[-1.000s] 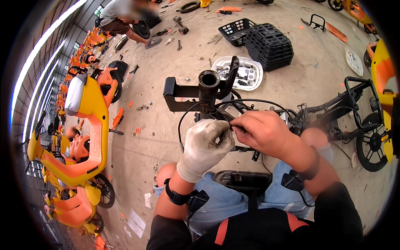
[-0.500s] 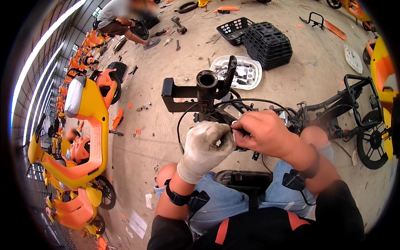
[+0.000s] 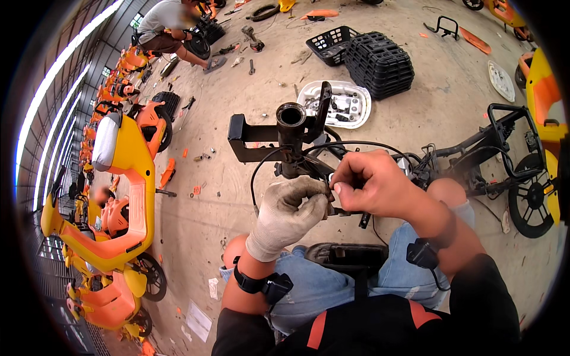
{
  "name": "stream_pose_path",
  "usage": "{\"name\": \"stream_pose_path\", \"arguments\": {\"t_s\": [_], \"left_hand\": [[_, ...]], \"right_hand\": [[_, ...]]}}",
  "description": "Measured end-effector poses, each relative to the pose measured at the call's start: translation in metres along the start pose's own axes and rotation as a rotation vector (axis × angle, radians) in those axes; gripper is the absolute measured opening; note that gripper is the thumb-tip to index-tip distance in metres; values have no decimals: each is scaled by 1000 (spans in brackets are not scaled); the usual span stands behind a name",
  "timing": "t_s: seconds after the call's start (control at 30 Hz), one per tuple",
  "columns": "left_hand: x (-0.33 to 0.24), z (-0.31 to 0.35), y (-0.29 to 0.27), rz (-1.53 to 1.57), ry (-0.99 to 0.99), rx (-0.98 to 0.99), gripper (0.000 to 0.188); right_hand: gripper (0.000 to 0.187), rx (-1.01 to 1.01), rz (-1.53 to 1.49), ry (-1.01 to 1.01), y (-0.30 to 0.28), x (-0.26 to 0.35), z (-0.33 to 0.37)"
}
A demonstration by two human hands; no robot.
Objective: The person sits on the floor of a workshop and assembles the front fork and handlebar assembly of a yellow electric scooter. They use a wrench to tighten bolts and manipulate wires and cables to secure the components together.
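My left hand (image 3: 288,213), in a soiled white work glove, is closed with thumb and fingers pinched around something small and dark. Beside it, my bare right hand (image 3: 377,185) is curled, its thumb and forefinger pressed together at the same spot. What lies between the fingertips is too small and covered to name. Just beyond both hands stands a black scooter frame with an open, greasy head tube (image 3: 291,133) and a squared bracket (image 3: 243,137) on its left. A black cable (image 3: 368,142) loops around the tube and passes behind my right hand.
A white tray (image 3: 363,118) of small metal parts lies past the frame, next to stacked black baskets (image 3: 380,65). A yellow-and-orange scooter (image 3: 139,202) stands at left. Another stripped frame with a wheel (image 3: 528,199) is at right. A person (image 3: 163,29) crouches at far left.
My right hand has opened its curl a little and tilted, showing the thumb. The left glove has shifted slightly left and down. Both hands stay close together by the frame.
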State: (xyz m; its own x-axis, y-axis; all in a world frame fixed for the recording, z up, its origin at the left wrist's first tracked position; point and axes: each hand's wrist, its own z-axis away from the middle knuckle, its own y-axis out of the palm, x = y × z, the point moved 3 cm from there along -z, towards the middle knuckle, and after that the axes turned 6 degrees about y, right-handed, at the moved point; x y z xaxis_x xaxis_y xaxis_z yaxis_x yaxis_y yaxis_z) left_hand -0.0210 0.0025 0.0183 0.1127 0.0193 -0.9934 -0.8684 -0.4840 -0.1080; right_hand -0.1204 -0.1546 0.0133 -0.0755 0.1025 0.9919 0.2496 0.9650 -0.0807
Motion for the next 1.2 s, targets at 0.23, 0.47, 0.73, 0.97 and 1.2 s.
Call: {"name": "stream_pose_path", "arguments": {"t_s": [0.23, 0.47, 0.73, 0.97, 1.2], "left_hand": [[3, -2, -11, 159, 58, -87, 12], [-3, -2, -12, 107, 20, -208, 11], [0, -3, -8, -76, 55, -145, 9], [-3, -4, -3, -90, 34, -72, 11], [-9, -5, 1, 4, 94, 12, 22]], "right_hand": [[13, 57, -208, 87, -7, 1, 2], [14, 94, 330, -276, 2, 3, 1], [20, -213, 308, -302, 8, 5, 1], [29, -10, -109, 141, 7, -9, -1], [28, -73, -261, 157, 7, -9, -2]]}}
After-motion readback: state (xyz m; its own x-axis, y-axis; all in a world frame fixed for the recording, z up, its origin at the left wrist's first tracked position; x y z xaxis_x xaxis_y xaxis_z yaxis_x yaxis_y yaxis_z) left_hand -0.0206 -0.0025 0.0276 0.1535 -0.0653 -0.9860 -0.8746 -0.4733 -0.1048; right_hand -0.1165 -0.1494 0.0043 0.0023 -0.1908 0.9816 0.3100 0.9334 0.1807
